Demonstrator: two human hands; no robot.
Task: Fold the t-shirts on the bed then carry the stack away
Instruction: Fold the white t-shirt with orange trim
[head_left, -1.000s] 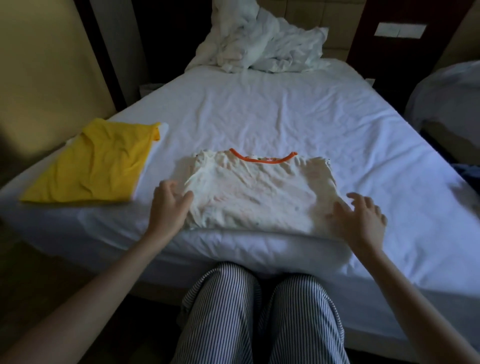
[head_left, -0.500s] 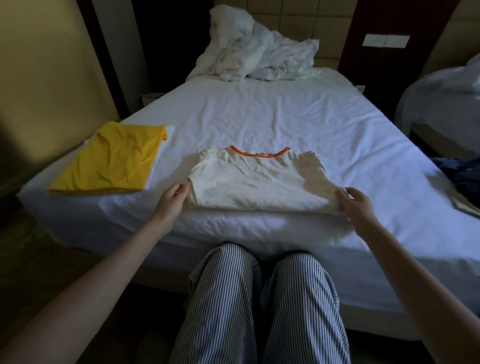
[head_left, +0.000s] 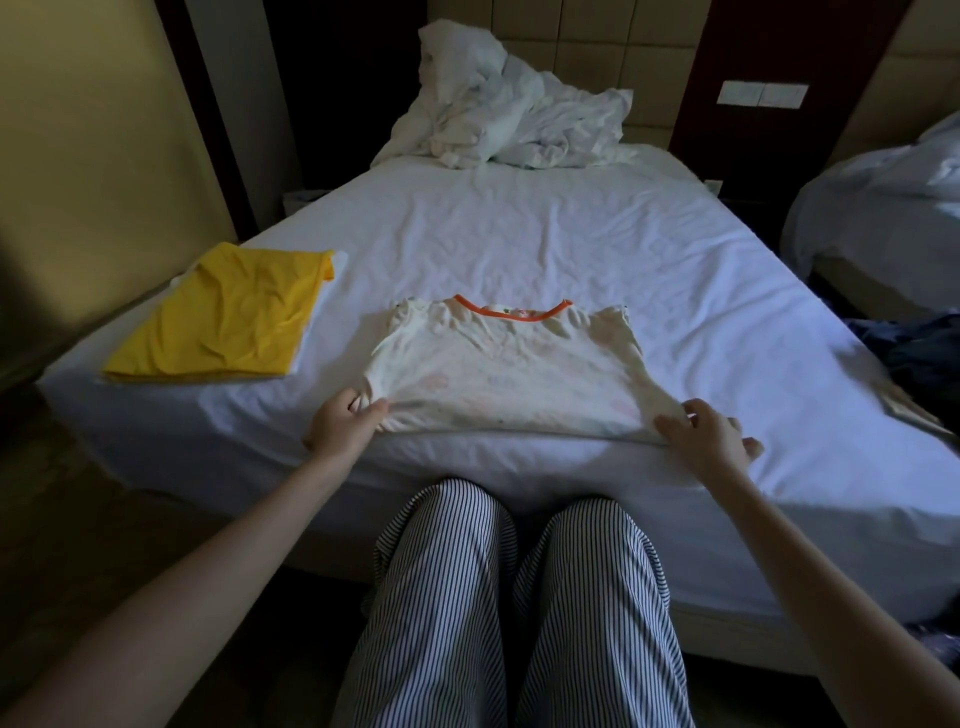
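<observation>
Both hands have come in from the shirt's sides to its near hem. The left hand (head_left: 345, 423) now pinches the near-left corner of the cream t-shirt (head_left: 506, 374), which lies flat at the bed's (head_left: 571, 234) near edge. The right hand (head_left: 706, 434) touches the near-right corner, grip unclear. A fold away from the person looks imminent, and the yellow t-shirt (head_left: 228, 317) lies folded to the left.

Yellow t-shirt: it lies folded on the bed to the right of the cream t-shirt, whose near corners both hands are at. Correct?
No. The head view shows the yellow t-shirt folded on the bed to the left of the cream t-shirt, not the right. The rest stands: the left hand and right hand are at its near corners.
</observation>
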